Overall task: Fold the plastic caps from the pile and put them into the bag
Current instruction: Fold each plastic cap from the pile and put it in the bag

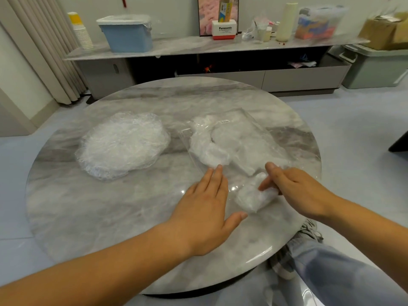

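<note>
The left hand (205,208) lies flat on the table (110,217), seemingly pinning the bag (247,138) mouth. The right hand (295,191) pinches 1 folded cap (254,195) at 4 o'clock; it should enter low and flat. The pile (123,144) sits at 10 o'clock.

The brand name "Panasonic" stands in dark letters on the white upper face of a white-and-red box (225,29) on the long shelf (176,46) by the far wall. A line of smaller print beneath it is too small to read. A yellow-and-blue carton (224,10) rising behind the box carries blurred print. A small white label (224,121) on the clear bag (256,131) bears dark characters that cannot be made out.
</note>
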`<state>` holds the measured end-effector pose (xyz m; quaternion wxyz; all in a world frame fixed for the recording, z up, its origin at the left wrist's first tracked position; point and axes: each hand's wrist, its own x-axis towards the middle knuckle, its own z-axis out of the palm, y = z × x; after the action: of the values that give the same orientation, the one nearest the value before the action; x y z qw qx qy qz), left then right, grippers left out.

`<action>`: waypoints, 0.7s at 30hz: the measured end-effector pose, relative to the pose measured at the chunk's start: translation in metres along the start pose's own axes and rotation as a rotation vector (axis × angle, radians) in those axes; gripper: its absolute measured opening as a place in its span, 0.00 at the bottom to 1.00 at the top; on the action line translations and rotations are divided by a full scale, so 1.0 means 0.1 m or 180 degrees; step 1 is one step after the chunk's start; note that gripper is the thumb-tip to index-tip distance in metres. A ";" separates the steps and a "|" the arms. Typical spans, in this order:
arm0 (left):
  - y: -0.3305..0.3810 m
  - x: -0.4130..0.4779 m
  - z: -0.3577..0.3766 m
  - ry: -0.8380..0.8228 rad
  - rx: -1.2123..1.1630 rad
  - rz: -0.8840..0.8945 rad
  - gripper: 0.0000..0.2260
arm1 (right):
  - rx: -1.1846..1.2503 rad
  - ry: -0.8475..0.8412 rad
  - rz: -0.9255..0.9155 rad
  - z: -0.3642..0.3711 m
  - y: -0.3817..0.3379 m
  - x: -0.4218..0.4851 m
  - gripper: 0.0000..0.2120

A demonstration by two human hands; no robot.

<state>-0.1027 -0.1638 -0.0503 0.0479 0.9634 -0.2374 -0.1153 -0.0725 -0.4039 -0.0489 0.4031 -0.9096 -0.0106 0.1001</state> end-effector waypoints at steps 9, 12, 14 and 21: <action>-0.03 -0.08 0.05 -0.0104 -0.0438 0.0222 0.39 | 0.2554 -0.0852 0.1106 0.23 -0.31 0.18 0.44; -0.06 -0.11 0.08 -0.0146 -0.0540 0.0339 0.39 | 0.2914 -0.1021 0.1174 0.34 -0.36 0.24 0.47; -0.10 -0.13 0.08 -0.0159 -0.0614 0.0407 0.39 | 0.3223 -0.0928 0.1213 0.41 -0.39 0.29 0.48; -0.27 -0.15 0.11 -0.0240 -0.0693 0.0513 0.38 | 0.3726 -0.0119 0.1282 0.47 -0.49 0.28 0.35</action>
<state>-0.1061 -0.1332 -0.0623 0.1522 0.9253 -0.3017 -0.1722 -0.0506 -0.3340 -0.0485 0.8081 -0.5199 0.2109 0.1794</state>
